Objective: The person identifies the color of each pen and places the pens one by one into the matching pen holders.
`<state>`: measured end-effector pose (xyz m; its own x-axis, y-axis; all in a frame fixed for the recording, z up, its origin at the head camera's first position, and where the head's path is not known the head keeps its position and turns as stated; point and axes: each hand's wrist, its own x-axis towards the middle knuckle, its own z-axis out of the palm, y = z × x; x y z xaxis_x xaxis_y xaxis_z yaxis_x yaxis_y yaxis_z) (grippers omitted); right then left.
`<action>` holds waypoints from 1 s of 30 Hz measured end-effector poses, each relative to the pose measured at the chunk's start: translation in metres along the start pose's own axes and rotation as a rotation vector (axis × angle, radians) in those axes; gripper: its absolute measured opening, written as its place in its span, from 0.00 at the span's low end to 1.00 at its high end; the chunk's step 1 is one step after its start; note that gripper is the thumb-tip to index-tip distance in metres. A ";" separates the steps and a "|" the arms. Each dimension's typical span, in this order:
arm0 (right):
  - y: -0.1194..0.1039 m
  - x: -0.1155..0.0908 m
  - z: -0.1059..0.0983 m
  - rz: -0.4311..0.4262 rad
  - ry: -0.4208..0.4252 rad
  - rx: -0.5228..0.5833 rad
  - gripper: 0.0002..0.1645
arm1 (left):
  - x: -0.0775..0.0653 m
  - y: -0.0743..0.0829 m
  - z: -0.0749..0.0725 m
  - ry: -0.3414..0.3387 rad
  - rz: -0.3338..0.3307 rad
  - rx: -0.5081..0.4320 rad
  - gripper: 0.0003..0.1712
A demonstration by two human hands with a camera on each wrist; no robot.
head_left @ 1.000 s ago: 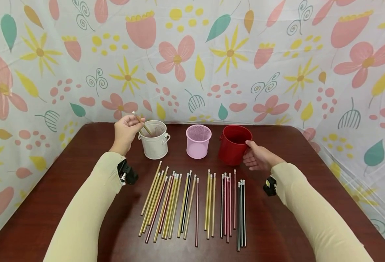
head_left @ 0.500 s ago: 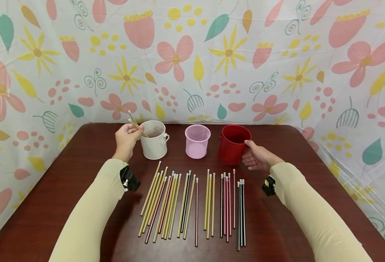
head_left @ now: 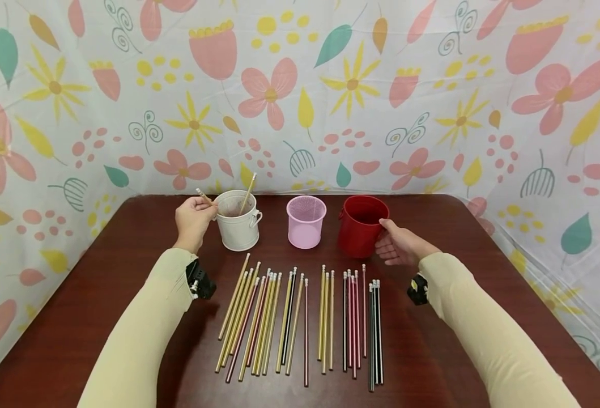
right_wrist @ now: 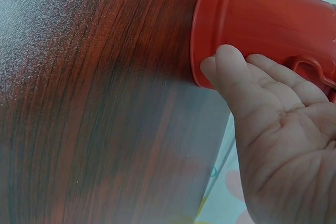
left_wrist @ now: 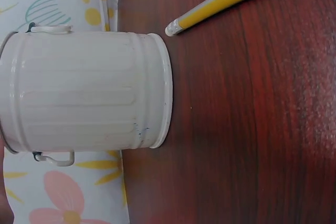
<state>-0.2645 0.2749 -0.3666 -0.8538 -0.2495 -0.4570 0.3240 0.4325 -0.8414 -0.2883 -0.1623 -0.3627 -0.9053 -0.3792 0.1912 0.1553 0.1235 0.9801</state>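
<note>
Along the far edge of the desk [head_left: 121, 249] stand three containers: a white bucket [head_left: 238, 235] toward the far left corner, a pink mesh cup [head_left: 305, 229] at the middle, and a red bucket [head_left: 358, 235] toward the far right corner. The left hand [head_left: 194, 220] is at the white bucket's left rim, its grip closed in a pinch on a gold pencil [head_left: 204, 196] whose eraser end juts up and to the left; the fingers hide its lower part. A second pencil, the leaning pencil [head_left: 249, 192], sits inside that bucket, tilted toward the desk's right edge — its eraser end well above the rim. Small blue marks [left_wrist: 142, 129] show low on the white bucket's wall (the left wrist view gives them best). The right hand [head_left: 404, 243] holds the red bucket on the side facing the desk's right edge, thumb at the rim and the other fingers bent against the wall, next to a red side handle [right_wrist: 307, 64]. Between the containers and the near edge lie loose pencils [head_left: 235, 294] in a spread row — mostly gold toward the left, red and dark toward the right — with their eraser ends toward the far edge.
</note>
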 end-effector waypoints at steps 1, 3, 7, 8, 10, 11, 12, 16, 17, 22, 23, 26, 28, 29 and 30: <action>0.000 0.000 0.000 0.000 0.004 0.003 0.54 | 0.000 0.001 0.000 0.003 0.002 0.013 0.10; 0.000 0.000 0.001 -0.002 0.007 0.018 0.54 | 0.000 0.002 -0.001 0.021 0.002 0.058 0.11; -0.002 0.001 0.001 -0.011 0.018 0.045 0.53 | -0.001 0.004 -0.003 0.061 -0.010 0.164 0.13; -0.002 0.001 0.001 -0.015 0.019 0.045 0.53 | -0.001 0.004 -0.003 0.070 -0.018 0.184 0.13; -0.002 0.001 0.000 -0.017 0.024 0.046 0.52 | 0.000 0.003 -0.005 0.073 -0.040 0.198 0.14; -0.002 0.001 0.000 -0.019 0.024 0.042 0.53 | 0.000 0.002 -0.006 0.071 -0.053 0.196 0.14; -0.003 0.001 0.000 -0.017 0.025 0.044 0.52 | 0.000 0.001 -0.006 0.067 -0.066 0.186 0.14; -0.002 0.002 0.000 -0.005 0.029 0.048 0.52 | -0.004 -0.001 -0.010 0.023 -0.112 0.152 0.16; -0.002 0.002 -0.001 -0.004 0.028 0.048 0.52 | -0.005 -0.002 -0.011 0.012 -0.121 0.148 0.16; -0.002 0.002 -0.001 0.000 0.019 0.060 0.52 | -0.014 -0.005 -0.015 -0.036 -0.169 0.203 0.18; -0.002 0.002 -0.001 0.000 0.017 0.062 0.52 | -0.016 -0.005 -0.017 -0.065 -0.189 0.225 0.19; -0.003 0.002 -0.002 0.000 0.017 0.061 0.52 | -0.016 -0.012 -0.024 -0.236 -0.262 0.271 0.19; -0.003 0.002 -0.002 0.002 0.021 0.059 0.52 | -0.018 -0.014 -0.028 -0.426 -0.315 0.303 0.18; -0.003 0.002 -0.002 0.004 0.021 0.058 0.52 | -0.021 -0.012 -0.030 -0.521 -0.336 0.330 0.18; -0.003 0.002 -0.002 0.007 0.021 0.058 0.52 | -0.026 -0.006 -0.029 -0.599 -0.359 0.374 0.16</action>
<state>-0.2678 0.2753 -0.3643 -0.8596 -0.2278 -0.4573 0.3526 0.3833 -0.8537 -0.2544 -0.1799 -0.3719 -0.9502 0.0906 -0.2982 -0.2333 0.4275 0.8734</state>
